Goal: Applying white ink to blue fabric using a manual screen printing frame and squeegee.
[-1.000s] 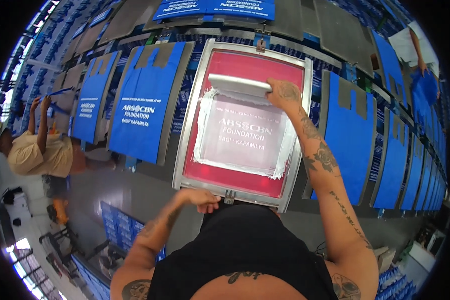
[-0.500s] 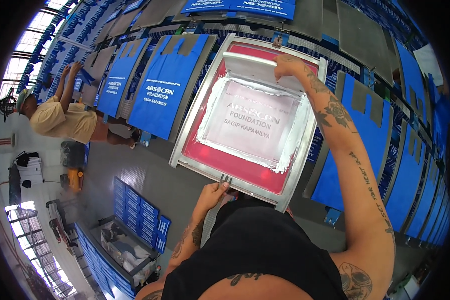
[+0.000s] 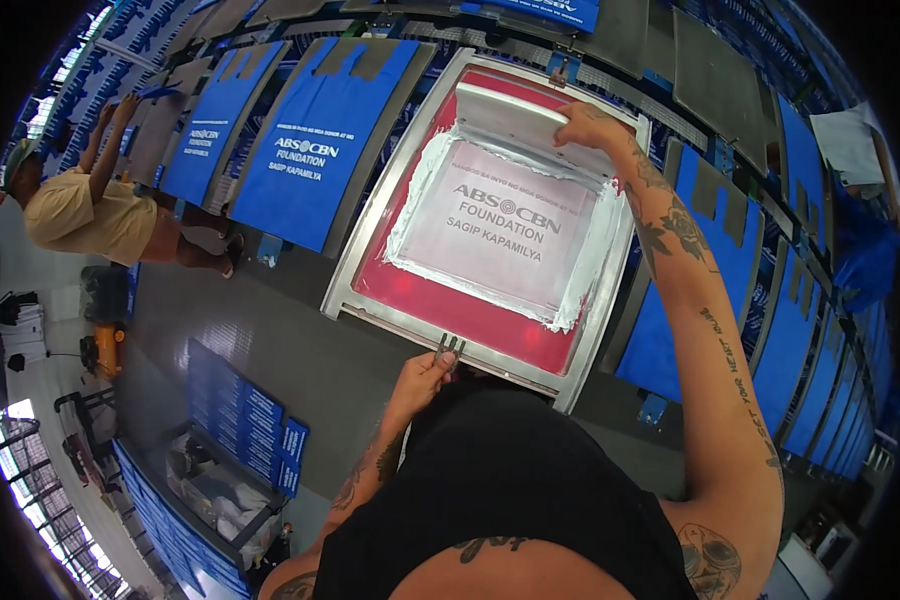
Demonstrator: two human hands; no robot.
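Note:
A screen-printing frame (image 3: 342, 290) with a metal rim, pink mesh (image 3: 422, 300) and white ink around a pale lettered middle (image 3: 500, 230) lies in front of me. My right hand (image 3: 595, 128) is closed on a long pale squeegee (image 3: 495, 104) near the frame's far edge. My left hand (image 3: 427, 375) is closed on a small metal bracket (image 3: 450, 346) at the middle of the frame's near edge, thumb on top. My black top shows below.
Rows of boards bearing blue printed bags (image 3: 318, 140) stand on both sides and beyond. A co-worker (image 3: 90, 215) at the left raises their hands. A cart (image 3: 230, 500) with blue panels stands lower left. White and blue material (image 3: 850, 150) is at the right edge.
The view has turned, so the frame appears tilted. My left hand moved onto the bracket. My right hand shifted its grip, with the squeegee nearer the far edge.

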